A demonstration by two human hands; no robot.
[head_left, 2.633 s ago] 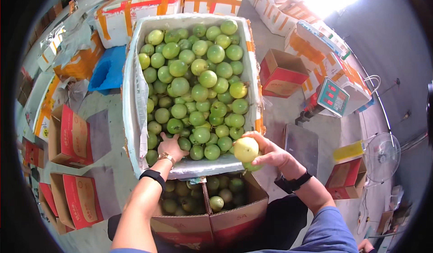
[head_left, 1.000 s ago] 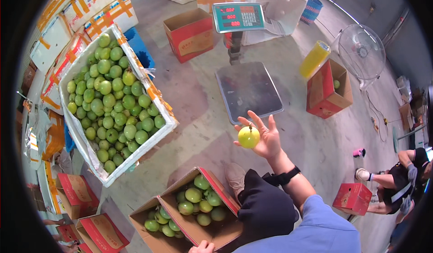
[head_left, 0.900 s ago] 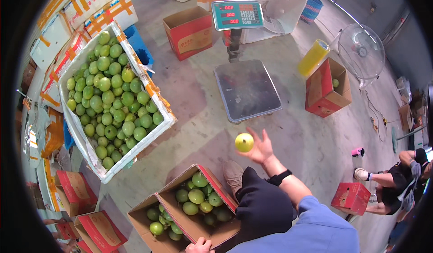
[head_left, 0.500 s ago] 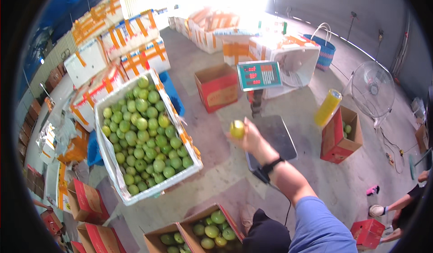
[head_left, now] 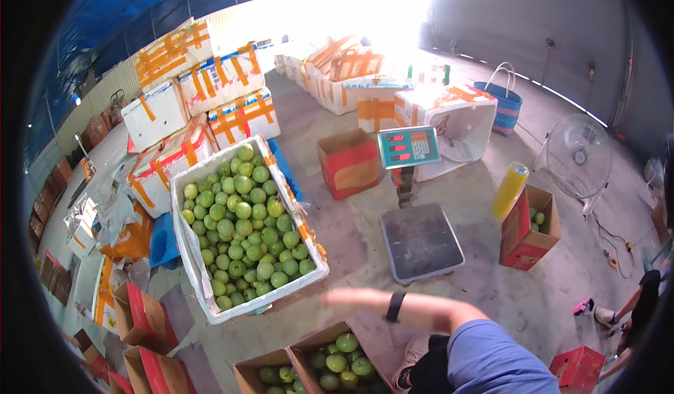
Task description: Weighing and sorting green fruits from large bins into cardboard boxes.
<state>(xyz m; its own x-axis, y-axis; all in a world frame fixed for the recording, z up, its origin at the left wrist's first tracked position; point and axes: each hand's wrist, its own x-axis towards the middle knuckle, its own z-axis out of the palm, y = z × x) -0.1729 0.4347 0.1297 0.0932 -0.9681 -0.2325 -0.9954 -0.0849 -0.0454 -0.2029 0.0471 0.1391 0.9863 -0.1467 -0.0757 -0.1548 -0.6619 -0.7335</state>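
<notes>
While the right hand (head_left: 337, 298) reaches leftward, blurred so that its grip cannot be told, the white foam crate (head_left: 210, 308) of green fruit (head_left: 246, 232) lies just beyond its fingertips. Ahead and to the right of it stands the platform scale (head_left: 420, 241), with an open red carton (head_left: 523, 232) further right. Directly beneath the wrist sits the cardboard box (head_left: 309, 341) part-filled with green fruit. A black wristband (head_left: 394, 307) circles the forearm. The left hand is out of view.
</notes>
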